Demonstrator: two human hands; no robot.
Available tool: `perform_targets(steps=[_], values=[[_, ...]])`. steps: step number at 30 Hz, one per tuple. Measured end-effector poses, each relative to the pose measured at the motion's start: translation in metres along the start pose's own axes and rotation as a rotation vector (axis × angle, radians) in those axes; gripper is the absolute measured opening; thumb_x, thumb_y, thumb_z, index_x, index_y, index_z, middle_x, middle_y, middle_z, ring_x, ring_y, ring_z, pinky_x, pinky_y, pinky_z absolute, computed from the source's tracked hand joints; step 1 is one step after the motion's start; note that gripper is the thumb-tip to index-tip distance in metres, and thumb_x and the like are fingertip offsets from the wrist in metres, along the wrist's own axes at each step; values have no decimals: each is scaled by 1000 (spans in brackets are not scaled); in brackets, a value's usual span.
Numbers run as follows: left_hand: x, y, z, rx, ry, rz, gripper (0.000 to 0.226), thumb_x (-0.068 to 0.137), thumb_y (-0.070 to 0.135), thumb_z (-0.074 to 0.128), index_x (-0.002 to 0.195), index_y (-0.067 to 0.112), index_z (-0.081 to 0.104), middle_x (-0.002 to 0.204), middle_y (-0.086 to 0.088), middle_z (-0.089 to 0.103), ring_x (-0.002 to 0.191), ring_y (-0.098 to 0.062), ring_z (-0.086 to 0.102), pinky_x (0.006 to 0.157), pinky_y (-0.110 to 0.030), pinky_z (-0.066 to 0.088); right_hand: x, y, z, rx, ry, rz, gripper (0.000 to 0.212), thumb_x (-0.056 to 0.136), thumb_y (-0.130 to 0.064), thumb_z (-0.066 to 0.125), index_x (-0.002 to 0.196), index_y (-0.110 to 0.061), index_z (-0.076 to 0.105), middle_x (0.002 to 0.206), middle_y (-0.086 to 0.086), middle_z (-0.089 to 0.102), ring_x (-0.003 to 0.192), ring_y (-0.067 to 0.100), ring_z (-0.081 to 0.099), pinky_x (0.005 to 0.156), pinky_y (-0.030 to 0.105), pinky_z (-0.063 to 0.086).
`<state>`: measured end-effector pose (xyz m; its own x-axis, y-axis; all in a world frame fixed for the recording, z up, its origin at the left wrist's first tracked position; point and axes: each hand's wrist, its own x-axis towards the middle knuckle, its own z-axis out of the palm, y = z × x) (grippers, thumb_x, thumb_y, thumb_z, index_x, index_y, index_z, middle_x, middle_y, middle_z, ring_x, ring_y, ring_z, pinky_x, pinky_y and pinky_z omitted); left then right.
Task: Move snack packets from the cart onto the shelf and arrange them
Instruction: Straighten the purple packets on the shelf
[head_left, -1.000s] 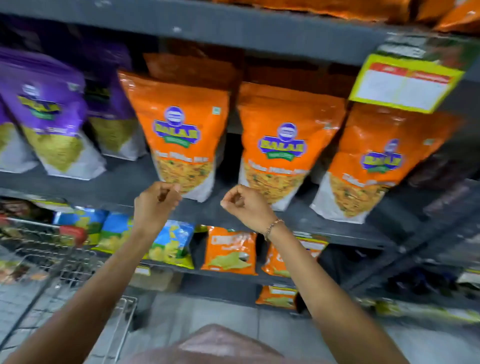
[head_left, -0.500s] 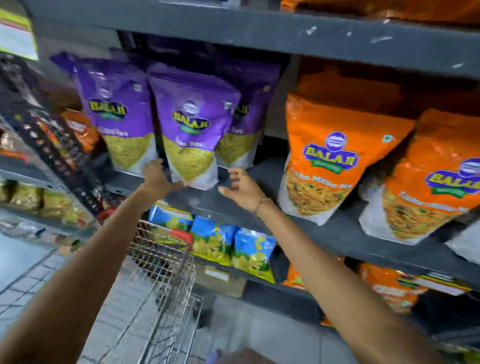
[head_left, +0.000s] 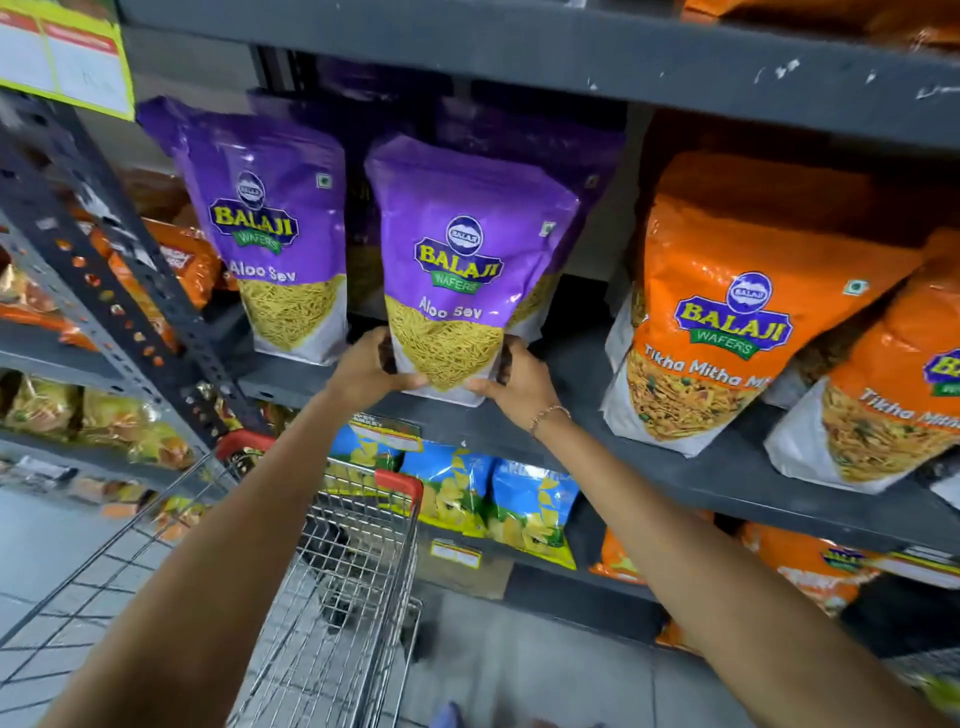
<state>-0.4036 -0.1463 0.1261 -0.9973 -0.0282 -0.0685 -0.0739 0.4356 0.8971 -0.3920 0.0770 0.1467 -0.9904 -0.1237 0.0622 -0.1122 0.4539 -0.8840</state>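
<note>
My left hand (head_left: 371, 366) and my right hand (head_left: 511, 382) are both closed around the bottom corners of a purple Balaji Aloo Sev packet (head_left: 460, 270), one hand on each side, thumbs on its front face. The packet stands upright with its base at the front edge of the grey shelf (head_left: 571, 364), right between my hands. There is a thin bracelet (head_left: 548, 415) on my right wrist.

Just left of my left hand stands a second Aloo Sev packet (head_left: 270, 234), also upright on the same shelf, close beside the one I hold; whether they touch I cannot tell. Further purple packs sit in shadow behind both. Well to the right of my right hand stands an orange Tikha Mitha Mix packet (head_left: 727, 322), leaning back, with another orange packet (head_left: 883, 395) beside it at the frame edge.

Below my forearms is the wire cart (head_left: 332, 597) with red corner caps. Under my right wrist, on the next shelf down, blue and yellow snack bags (head_left: 530, 509) stand in a row.
</note>
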Motion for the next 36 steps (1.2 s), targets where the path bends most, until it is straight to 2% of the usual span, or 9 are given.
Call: perform_targets(steps=[4,11,15,18,20,23,26,29,36], values=[[-5,15,26,-73,-39,17,74,54,23,89,116,18,49,116,-2,65,109,-19,60,98,-45,47,-6,16,-19,27,18,43,65,63,-16,81,120,-14,49,112,10,65,103,26,64,93,48,51],[-7,17,43,-102,-56,55,82,54,33,89,124,15,50,119,1,65,109,-15,61,97,-44,49,-16,13,-33,-5,0,71,63,71,-20,76,125,-11,44,119,14,63,107,26,62,95,45,50],[-18,18,48,-133,-43,64,96,56,45,84,135,20,35,135,-1,52,124,-16,49,104,-46,42,-37,11,-25,41,77,70,59,80,-18,67,130,-10,37,115,1,59,101,11,60,89,31,51],[-35,25,40,-254,170,51,88,75,11,77,144,8,23,140,-5,41,130,-18,41,103,-23,37,-70,4,-6,12,319,-36,19,85,-15,61,100,-7,54,89,-15,54,77,-3,57,71,28,49],[-44,21,18,-243,474,74,73,81,12,72,140,6,30,132,-5,44,121,-16,45,90,-10,40,-83,-14,11,-14,234,-98,8,86,-18,60,92,-14,56,84,-8,61,74,-1,59,70,22,49],[-46,4,-29,-163,811,50,79,81,17,72,143,2,25,141,-15,33,130,-27,36,106,-27,32,-70,-47,43,-27,-32,-177,16,85,-17,61,99,-9,60,94,5,66,81,10,63,74,16,50],[-36,-5,-70,40,681,-125,97,79,20,75,145,-5,10,150,-28,13,140,-39,16,115,-39,18,-25,-78,81,-33,-120,-217,30,83,-17,63,111,-7,57,108,12,64,90,20,64,81,29,52],[-24,-23,-90,132,491,-160,100,78,23,75,146,-5,7,151,-25,20,140,-37,21,114,-42,22,26,-101,114,-37,-186,-142,45,81,-16,66,121,-2,49,122,18,58,108,29,59,91,38,49],[-24,-36,-92,97,470,-121,52,87,34,63,127,4,47,125,-17,59,115,-35,54,88,-36,40,59,-94,150,-192,-162,-60,48,83,-27,64,113,5,45,111,28,59,104,38,56,81,38,43]])
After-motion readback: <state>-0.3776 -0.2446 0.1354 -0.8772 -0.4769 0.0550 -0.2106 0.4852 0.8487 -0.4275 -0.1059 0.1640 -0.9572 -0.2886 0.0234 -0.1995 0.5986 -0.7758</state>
